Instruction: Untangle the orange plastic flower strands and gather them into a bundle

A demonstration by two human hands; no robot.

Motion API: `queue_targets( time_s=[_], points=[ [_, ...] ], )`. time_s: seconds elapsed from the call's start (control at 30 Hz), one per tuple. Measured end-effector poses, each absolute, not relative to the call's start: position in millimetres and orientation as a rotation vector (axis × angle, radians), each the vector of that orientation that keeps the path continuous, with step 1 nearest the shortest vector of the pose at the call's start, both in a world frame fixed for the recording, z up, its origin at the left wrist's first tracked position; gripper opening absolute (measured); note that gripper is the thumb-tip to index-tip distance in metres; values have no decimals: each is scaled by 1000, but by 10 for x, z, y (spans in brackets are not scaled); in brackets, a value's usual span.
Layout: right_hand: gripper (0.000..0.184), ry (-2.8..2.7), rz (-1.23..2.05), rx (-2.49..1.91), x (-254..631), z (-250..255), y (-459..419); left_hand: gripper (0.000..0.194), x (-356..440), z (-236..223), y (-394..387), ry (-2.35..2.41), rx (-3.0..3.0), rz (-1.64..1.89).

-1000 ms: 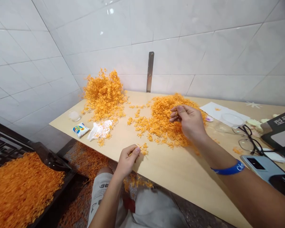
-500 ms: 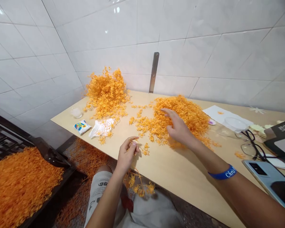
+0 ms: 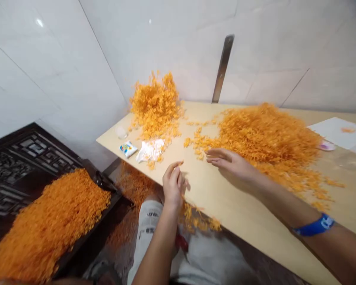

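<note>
My left hand point(image 3: 172, 184) is closed at the table's front edge, thumb against the fingers. From it hangs a string of orange plastic flower-like pieces point(image 3: 200, 219), dangling over my lap and blurred. My right hand point(image 3: 230, 164) hovers over the tabletop with fingers stretched out, and nothing shows in its grasp. Just beyond it spreads a large heap of loose orange pieces point(image 3: 267, 130). A taller tangled bunch of orange pieces point(image 3: 156, 105) stands at the back left of the table.
The pale wooden table point(image 3: 225, 206) meets a tiled wall. On its left lie a small snack packet point(image 3: 128, 149), a white tissue point(image 3: 150, 150) and a clear cup point(image 3: 121, 132). White paper point(image 3: 338, 128) lies far right. A dark carved bench point(image 3: 26, 154) holds more orange pieces point(image 3: 56, 213).
The view has swung left and down. My right hand has drawn back from the heap towards my left hand. My left hand keeps hold of the hanging string.
</note>
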State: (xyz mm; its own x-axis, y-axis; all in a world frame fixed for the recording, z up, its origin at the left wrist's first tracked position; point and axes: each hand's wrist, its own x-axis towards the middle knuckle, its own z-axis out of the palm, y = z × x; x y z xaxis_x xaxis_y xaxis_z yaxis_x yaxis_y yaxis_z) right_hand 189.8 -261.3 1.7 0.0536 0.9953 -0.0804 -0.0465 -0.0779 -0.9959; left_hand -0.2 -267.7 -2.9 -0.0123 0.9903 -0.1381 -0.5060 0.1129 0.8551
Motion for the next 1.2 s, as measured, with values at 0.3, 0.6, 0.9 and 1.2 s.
queue_targets(
  time_s=[0.3, 0.6, 0.9, 1.2],
  points=[
    [39, -1507, 1591, -816, 1415, 78, -3055, 36, -52, 306, -3066, 1018, 945, 1467],
    [18, -1588, 1880, -636, 1443, 168, -3235, 88, -136, 430, -2999, 956, 1179, 1187],
    [28, -1194, 1560, -827, 1594, -25, -3009, 55, -320, 301, -3043, 1259, 1618, 651],
    [44, -1110, 1644, -767, 1578, -17, -3041, 23, -501, 255, -3003, 1217, 1739, 712]
  ],
)
